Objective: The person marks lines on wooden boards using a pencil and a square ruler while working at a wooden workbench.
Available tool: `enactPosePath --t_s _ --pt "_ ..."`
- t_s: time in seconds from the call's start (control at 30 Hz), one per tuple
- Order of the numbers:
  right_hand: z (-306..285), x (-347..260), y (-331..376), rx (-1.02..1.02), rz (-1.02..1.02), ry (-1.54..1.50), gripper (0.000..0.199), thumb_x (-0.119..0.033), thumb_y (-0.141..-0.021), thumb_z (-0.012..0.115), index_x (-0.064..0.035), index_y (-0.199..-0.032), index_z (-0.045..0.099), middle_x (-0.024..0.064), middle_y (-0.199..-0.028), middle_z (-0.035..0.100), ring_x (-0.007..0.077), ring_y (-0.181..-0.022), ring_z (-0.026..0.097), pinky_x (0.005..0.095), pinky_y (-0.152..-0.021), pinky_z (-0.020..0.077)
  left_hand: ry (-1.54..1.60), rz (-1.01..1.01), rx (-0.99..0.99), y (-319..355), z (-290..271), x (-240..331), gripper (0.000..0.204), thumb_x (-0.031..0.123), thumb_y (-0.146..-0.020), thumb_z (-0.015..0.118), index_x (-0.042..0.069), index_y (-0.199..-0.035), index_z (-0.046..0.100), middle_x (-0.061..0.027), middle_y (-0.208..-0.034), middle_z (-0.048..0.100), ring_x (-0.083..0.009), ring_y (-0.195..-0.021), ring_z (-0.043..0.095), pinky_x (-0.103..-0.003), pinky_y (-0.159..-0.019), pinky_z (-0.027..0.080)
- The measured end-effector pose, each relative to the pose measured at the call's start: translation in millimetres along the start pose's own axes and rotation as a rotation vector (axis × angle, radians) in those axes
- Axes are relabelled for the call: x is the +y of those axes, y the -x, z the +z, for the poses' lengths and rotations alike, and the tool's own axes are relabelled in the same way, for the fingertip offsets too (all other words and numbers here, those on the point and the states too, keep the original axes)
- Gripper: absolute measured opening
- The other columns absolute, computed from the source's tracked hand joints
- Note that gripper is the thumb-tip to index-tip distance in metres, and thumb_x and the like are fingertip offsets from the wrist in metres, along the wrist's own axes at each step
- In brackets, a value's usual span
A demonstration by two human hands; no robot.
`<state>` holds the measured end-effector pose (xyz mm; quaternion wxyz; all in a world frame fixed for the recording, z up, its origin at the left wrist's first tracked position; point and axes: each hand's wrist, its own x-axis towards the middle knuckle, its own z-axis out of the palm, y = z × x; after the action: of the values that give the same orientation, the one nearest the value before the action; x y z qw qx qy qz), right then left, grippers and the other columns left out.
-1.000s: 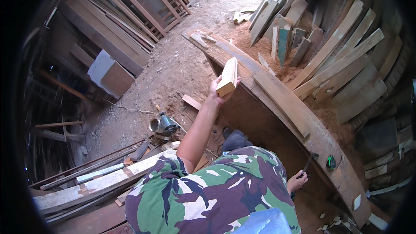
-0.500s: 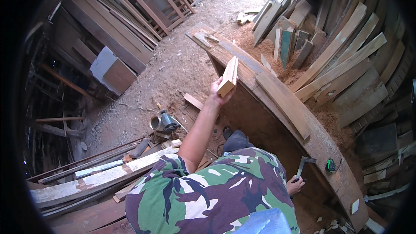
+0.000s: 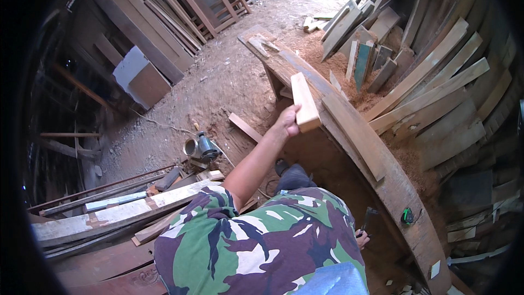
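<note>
My left hand (image 3: 289, 121) is closed around one end of a short, pale wooden block (image 3: 305, 104), held up beside the workbench's left edge. Low by my right side, my right hand (image 3: 362, 238) grips a try square (image 3: 370, 217), whose blade looks dark and smeared here. Most of that hand's fingers are hidden by my camouflage shirt. On the workbench (image 3: 401, 196) lies a long flat board (image 3: 352, 134), close to the block. A green and black tape measure (image 3: 407, 216) sits on the bench, nearest my right hand.
Planks (image 3: 431, 95) lean in a row beyond the bench, over heaped sawdust (image 3: 368, 98). A power tool (image 3: 206, 146) with its cord lies on the ground at left. Stacked timber (image 3: 120, 207) fills the lower left, and frames and boards (image 3: 158, 11) lean at the upper left.
The wooden block has turned in my left hand and moved right, toward the bench, showing a broader face. My right hand and the try square have shifted slightly lower and left, with the blade tilted differently.
</note>
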<state>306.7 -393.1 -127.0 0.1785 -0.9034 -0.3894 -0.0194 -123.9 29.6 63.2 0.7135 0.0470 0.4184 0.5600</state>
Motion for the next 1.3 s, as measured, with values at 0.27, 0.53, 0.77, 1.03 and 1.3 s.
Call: enactPosePath --t_s 0.27,0.53,0.77,1.03,1.3 --pt "24.7 48.7 16.9 -0.086 0.125 0.005 0.023 -0.042 -0.097 0.073 -0.0198 -0.105 0.071 0.0113 -0.102 0.064 0.0386 -0.1 0.071 0.0595 -0.082 0.0561 -0.906 0.193 0.328 10.4 -53.7 -94.7 0.056 0.022 -0.09 0.084 0.001 -0.135 0.059 -0.0235 -0.123 0.074 -0.0336 -0.109 0.076 -0.046 -0.094 0.061" --pt "11.5 72.2 28.4 -0.122 0.232 0.113 0.024 -0.044 -0.097 0.073 -0.0213 -0.106 0.071 0.0105 -0.104 0.065 0.0378 -0.103 0.071 0.0611 -0.084 0.0551 -1.415 0.253 0.567 17.9 -69.5 -100.1 0.07 0.023 -0.084 0.086 0.012 -0.134 0.038 -0.0336 -0.128 0.055 -0.0555 -0.11 0.07 -0.059 -0.098 0.059" --pt "5.8 63.8 13.1 -0.227 0.35 0.178 0.026 -0.047 -0.096 0.073 -0.0232 -0.106 0.072 0.0092 -0.107 0.067 0.0368 -0.109 0.07 0.0636 -0.089 0.0526 -1.301 0.202 0.395 -4.3 -98.7 -100.9 0.1 0.026 -0.083 0.085 0.019 -0.166 0.03 -0.0277 -0.13 0.073 -0.0436 -0.119 0.073 -0.052 -0.103 0.059" --pt "29.3 71.7 11.0 -0.135 0.356 0.119 0.025 -0.043 -0.094 0.076 -0.02 -0.102 0.072 0.0129 -0.108 0.068 0.0396 -0.106 0.07 0.0605 -0.085 0.0554 -1.262 0.365 0.365 29.0 -44.2 -69.4 0.109 0.023 -0.081 0.08 0.029 -0.176 0.025 -0.0291 -0.125 0.073 -0.0433 -0.112 0.073 -0.052 -0.103 0.058" --pt "79.4 126.4 30.1 -0.049 0.306 0.056 0.025 -0.037 -0.092 0.076 -0.0141 -0.1 0.072 0.0175 -0.104 0.068 0.0425 -0.1 0.069 0.0591 -0.083 0.0545 -1.228 0.808 0.301 -6.1 -93.6 -98.5 0.105 0.014 -0.082 0.074 0.022 -0.175 0.026 -0.0265 -0.125 0.068 -0.0467 -0.111 0.068 -0.054 -0.1 0.055"
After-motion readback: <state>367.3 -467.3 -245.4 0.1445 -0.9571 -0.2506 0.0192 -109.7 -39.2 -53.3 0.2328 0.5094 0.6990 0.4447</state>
